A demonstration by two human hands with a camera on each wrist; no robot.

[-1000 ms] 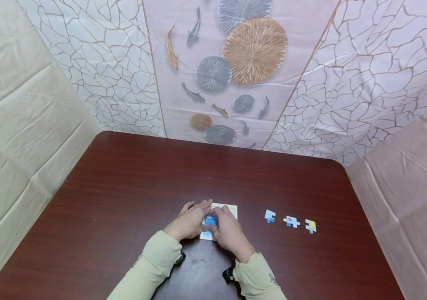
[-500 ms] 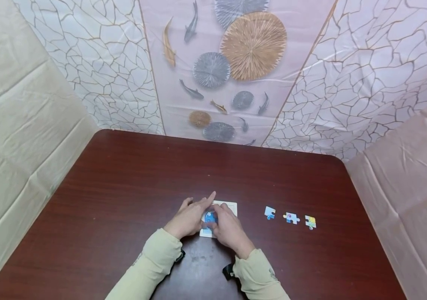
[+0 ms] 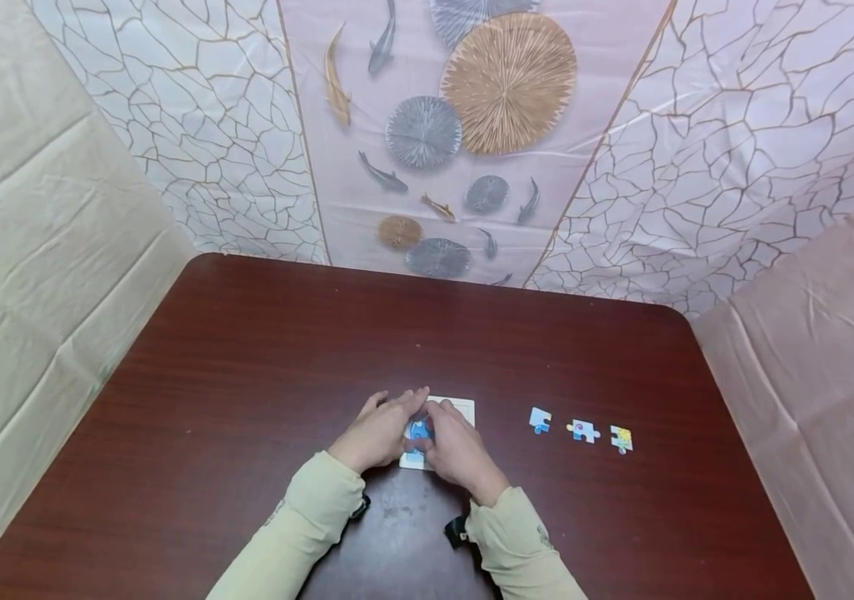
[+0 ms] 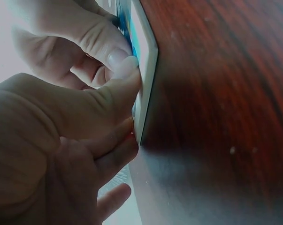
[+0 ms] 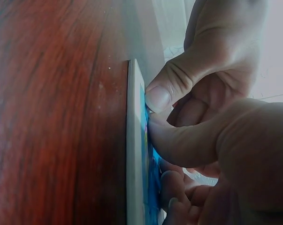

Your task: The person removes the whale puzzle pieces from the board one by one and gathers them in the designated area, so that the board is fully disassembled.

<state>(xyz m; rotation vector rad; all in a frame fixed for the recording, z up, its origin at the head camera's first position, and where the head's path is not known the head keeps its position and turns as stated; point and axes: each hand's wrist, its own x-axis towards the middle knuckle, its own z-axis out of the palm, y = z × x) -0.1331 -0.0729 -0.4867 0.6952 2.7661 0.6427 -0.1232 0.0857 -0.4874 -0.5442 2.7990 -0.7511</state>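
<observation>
A small white-bordered puzzle board (image 3: 462,406) lies flat near the middle of the table, with blue puzzle pieces (image 3: 419,431) in it. My left hand (image 3: 377,432) rests at the board's left side. Its fingers are extended, and its thumb (image 4: 125,77) presses down close to the border. From the right, my right hand (image 3: 460,446) reaches over the board. Its thumb (image 5: 164,136) and curled fingers (image 5: 172,187) close on a blue puzzle piece (image 5: 154,176). The two thumb tips meet over the picture, and the hands hide much of the board.
To the right of the board lie three loose puzzle pieces in a row: a blue and white one (image 3: 540,420), one with a pink swirl (image 3: 583,431) and a yellow one (image 3: 621,438). The dark red table (image 3: 284,333) backs onto patterned cloth walls (image 3: 441,208).
My left fingers lifted slightly and came back down by the board. My right hand stays at the blue piece with small shifts. The head view tilts a little; the loose pieces stay put.
</observation>
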